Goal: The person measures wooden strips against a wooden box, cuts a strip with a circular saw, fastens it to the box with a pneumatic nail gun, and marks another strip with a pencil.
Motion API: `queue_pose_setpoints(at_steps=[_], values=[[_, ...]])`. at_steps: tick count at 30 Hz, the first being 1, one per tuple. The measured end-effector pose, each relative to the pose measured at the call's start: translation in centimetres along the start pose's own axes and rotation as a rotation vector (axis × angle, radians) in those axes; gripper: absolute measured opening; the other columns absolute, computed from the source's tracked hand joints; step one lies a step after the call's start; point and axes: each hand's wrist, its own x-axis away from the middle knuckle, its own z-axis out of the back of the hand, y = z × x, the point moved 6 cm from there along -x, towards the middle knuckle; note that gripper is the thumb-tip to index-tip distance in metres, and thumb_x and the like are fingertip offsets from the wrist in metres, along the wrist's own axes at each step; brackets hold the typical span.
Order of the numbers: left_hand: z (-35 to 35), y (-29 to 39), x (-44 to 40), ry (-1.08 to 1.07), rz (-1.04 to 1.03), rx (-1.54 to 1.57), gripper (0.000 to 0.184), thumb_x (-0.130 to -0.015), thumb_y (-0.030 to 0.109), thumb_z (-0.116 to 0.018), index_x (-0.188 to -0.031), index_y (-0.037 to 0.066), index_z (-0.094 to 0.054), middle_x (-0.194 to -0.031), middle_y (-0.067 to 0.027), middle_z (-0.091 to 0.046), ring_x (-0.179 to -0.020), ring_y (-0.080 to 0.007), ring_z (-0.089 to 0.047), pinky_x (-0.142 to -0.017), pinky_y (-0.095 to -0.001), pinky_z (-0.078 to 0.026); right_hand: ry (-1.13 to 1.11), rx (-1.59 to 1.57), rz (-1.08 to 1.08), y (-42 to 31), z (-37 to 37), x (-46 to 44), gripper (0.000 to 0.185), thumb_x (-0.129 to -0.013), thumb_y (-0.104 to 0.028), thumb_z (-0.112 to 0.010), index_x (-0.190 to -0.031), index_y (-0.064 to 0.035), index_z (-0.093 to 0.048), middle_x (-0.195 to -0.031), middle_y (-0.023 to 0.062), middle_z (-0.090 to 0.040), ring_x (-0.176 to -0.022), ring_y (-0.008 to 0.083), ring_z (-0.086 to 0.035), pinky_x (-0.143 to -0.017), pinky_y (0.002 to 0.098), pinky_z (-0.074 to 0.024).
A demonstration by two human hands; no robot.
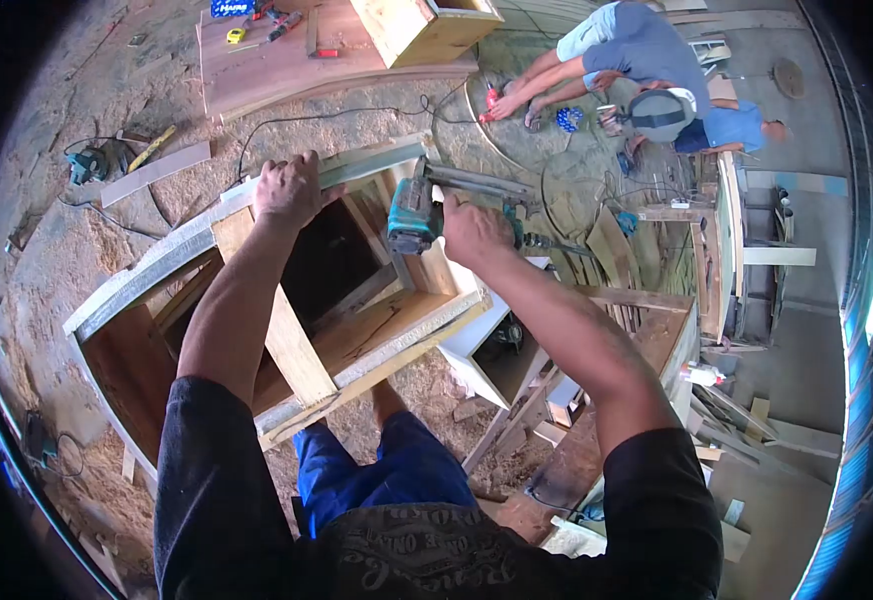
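A wooden cabinet frame (297, 345) with two openings stands tilted in front of my body. My left hand (290, 188) grips its far top rail, with the fingers curled over the edge. In my right hand (477, 232) is a teal nail gun (414, 218), held by its handle. The nail gun's nose points at the far right corner of the frame, close to the rail; whether it touches the wood I cannot tell. Its long magazine (477, 180) extends to the right, and a hose fitting (537, 240) shows behind my hand.
Beyond the frame lies a wood panel (257, 85) carrying a drill (283, 25), a yellow tape measure (236, 36) and a wooden box (427, 30). Another person (637, 60) crouches at upper right. A power tool (87, 163), cords and sawdust cover the left floor; boards crowd the right.
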Motion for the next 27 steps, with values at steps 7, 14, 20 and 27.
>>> queue_pose_setpoints(at_steps=[7, 14, 20, 27], values=[[0.6, 0.3, 0.1, -0.059, 0.028, -0.024, 0.067, -0.081, 0.066, -0.050, -0.111, 0.007, -0.050, -0.105, -0.0136, -0.062, -0.101, -0.0320, -0.059, -0.091, -0.0414, -0.041, 0.004, -0.152, -0.052, 0.3, 0.9, 3.5, 0.037, -0.075, -0.010, -0.058, -0.110, 0.0004, -0.051, -0.090, 0.0224, -0.065, -0.085, 0.0394, -0.064, -0.077, 0.0471, -0.0515], [0.5, 0.7, -0.3, -0.096, 0.053, -0.031, 0.066, -0.080, 0.064, -0.053, -0.115, 0.007, -0.050, -0.111, -0.0146, -0.060, -0.106, -0.0332, -0.057, -0.093, -0.0417, -0.040, -0.385, -1.234, -0.074, 0.1, -0.7, 15.8, 0.037, -0.069, -0.009, -0.063, -0.104, 0.0015, -0.059, -0.068, 0.0120, -0.061, -0.056, 0.0171, -0.059, -0.056, 0.0351, -0.0495], [-1.3, 0.3, -2.8, -0.297, -0.018, -0.032, 0.066, -0.075, 0.053, -0.066, -0.117, 0.006, -0.047, -0.111, -0.0175, -0.060, -0.109, -0.0347, -0.056, -0.092, -0.0456, -0.043, -0.787, -2.485, -0.274, -9.0, -6.4, 13.8, 0.039, -0.074, -0.016, -0.050, -0.109, 0.0022, -0.054, -0.059, 0.0008, -0.043, -0.050, 0.0152, -0.045, -0.057, 0.0366, -0.0455], [-2.6, -0.2, -5.1, -0.549, -0.225, 0.044, 0.076, -0.070, 0.038, -0.069, -0.128, -0.001, -0.041, -0.112, -0.0266, -0.059, -0.105, -0.0372, -0.058, -0.090, -0.0421, -0.046, -0.890, -2.975, -0.185, -17.0, -7.6, 7.1, 0.036, -0.071, -0.012, -0.056, -0.105, 0.0009, -0.054, -0.061, -0.0008, -0.045, -0.052, 0.0136, -0.049, -0.059, 0.0339, -0.0470]])
